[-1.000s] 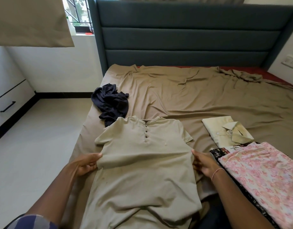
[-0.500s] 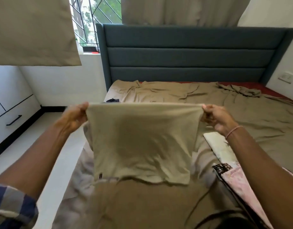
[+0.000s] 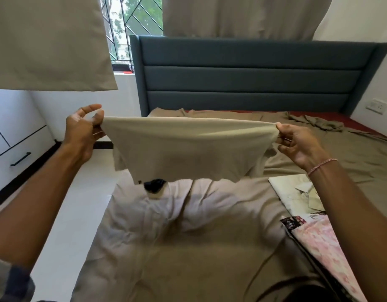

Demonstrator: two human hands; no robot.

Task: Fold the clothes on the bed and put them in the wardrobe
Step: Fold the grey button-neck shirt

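Shirt (image 3: 188, 153) held stretched sideways above bed (image 3: 188, 247); left hand (image 3: 83, 131) and right hand (image 3: 301, 144) pinch opposite ends, level.

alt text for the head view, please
The left hand and right hand pinch the ends of a beige shirt, stretched in the air over the bed. Folded clothes lie on the bed at right; a dark garment shows below the shirt.

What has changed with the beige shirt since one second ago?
The beige shirt lay flat on the bed; now the left hand and right hand pinch its ends, holding it stretched in the air. The folded clothes and dark garment stayed put.
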